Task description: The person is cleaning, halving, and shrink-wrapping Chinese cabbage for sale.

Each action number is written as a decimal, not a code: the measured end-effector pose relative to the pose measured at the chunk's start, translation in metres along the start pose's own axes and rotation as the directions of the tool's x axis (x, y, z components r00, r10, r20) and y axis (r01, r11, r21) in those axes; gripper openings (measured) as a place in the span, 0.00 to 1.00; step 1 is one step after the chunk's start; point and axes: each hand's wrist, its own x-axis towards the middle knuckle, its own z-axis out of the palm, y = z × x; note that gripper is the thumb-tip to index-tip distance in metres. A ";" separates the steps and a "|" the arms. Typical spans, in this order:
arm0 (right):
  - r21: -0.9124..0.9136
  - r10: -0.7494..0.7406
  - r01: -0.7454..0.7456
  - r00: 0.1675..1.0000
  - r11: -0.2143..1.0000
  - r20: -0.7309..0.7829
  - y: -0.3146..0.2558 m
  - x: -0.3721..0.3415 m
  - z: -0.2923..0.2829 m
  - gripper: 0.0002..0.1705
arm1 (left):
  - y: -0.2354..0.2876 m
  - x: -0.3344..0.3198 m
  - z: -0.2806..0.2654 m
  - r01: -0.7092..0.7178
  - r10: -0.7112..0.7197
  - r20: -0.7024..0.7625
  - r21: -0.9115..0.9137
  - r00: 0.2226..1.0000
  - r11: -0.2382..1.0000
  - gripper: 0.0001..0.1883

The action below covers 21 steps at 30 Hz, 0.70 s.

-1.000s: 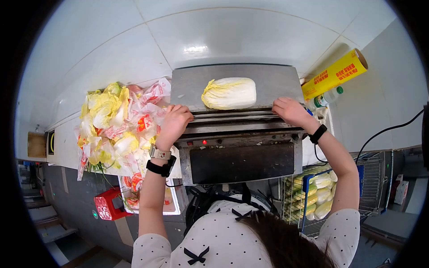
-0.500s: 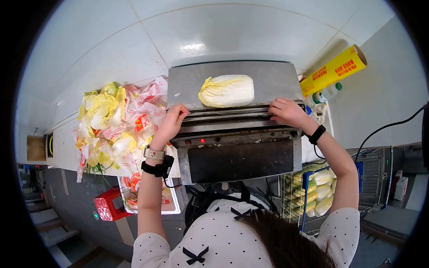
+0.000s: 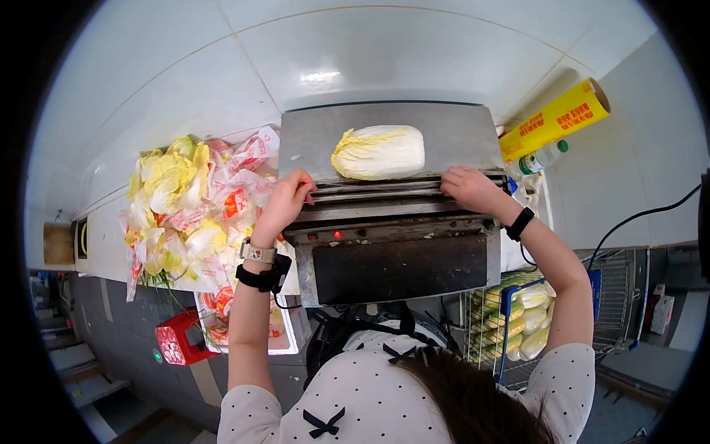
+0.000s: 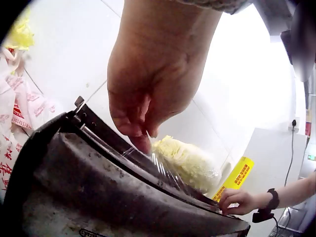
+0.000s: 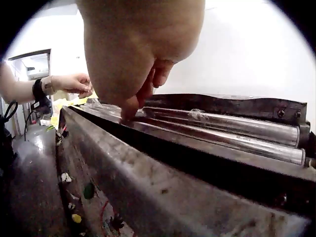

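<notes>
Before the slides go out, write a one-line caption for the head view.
Both hands at the rollers of a metal machine, a Chinese cabbage lying on its flat top beyond them.

No words can be read for sure. The yellow tube point(image 3: 556, 119) has two blocks of red Chinese writing, too small to make out. The thin plastic bags point(image 4: 12, 111) have red Chinese writing and a blurry row of numbers. Letters on the wrapping machine point(image 4: 113, 185) are cut off.

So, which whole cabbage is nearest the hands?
The yellow-white oblong cabbage on the grey metal machine top; the others sit in the wire cart.
</notes>
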 end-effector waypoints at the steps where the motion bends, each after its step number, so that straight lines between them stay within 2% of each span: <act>1: 0.016 0.029 -0.028 1.000 0.999 -0.012 -0.001 0.001 -0.001 0.08 | -0.002 0.001 0.001 0.035 -0.035 0.003 -0.028 0.999 0.999 0.02; 3: 0.107 0.144 -0.138 0.988 0.985 -0.051 -0.004 0.002 -0.003 0.09 | -0.005 0.002 0.003 0.104 -0.103 0.012 -0.084 0.995 0.991 0.02; 4: 0.153 0.202 -0.190 0.977 0.970 -0.067 -0.005 0.003 -0.003 0.10 | -0.005 0.003 0.004 0.084 -0.084 -0.003 -0.064 0.996 0.994 0.04; 7: 0.195 0.249 -0.229 0.965 0.954 -0.081 -0.009 0.001 -0.002 0.09 | 0.001 0.003 0.006 0.009 -0.008 -0.040 0.013 0.999 1.000 0.08; 10: 0.380 0.457 -0.387 0.882 0.840 -0.114 -0.011 -0.002 0.008 0.05 | 0.011 0.000 0.007 -0.065 0.069 -0.033 0.120 0.997 0.991 0.11; 13: 0.561 0.643 -0.598 0.752 0.573 0.145 -0.013 0.000 0.002 0.06 | 0.021 -0.002 0.006 -0.093 0.092 0.015 0.215 0.996 0.972 0.12; 16: 0.615 0.634 -0.515 0.772 0.597 0.030 -0.013 0.001 0.008 0.07 | 0.019 -0.001 0.010 -0.143 0.144 0.019 0.301 0.989 0.943 0.10; 19: 0.473 0.516 -0.440 0.856 0.763 -0.036 -0.020 0.002 0.001 0.06 | 0.020 0.000 0.013 -0.162 0.167 0.018 0.359 0.986 0.919 0.06; 21: 0.419 0.519 -0.443 0.851 0.792 -0.082 -0.021 0.002 0.005 0.05 | 0.016 0.000 0.015 -0.188 0.200 0.009 0.381 0.980 0.905 0.05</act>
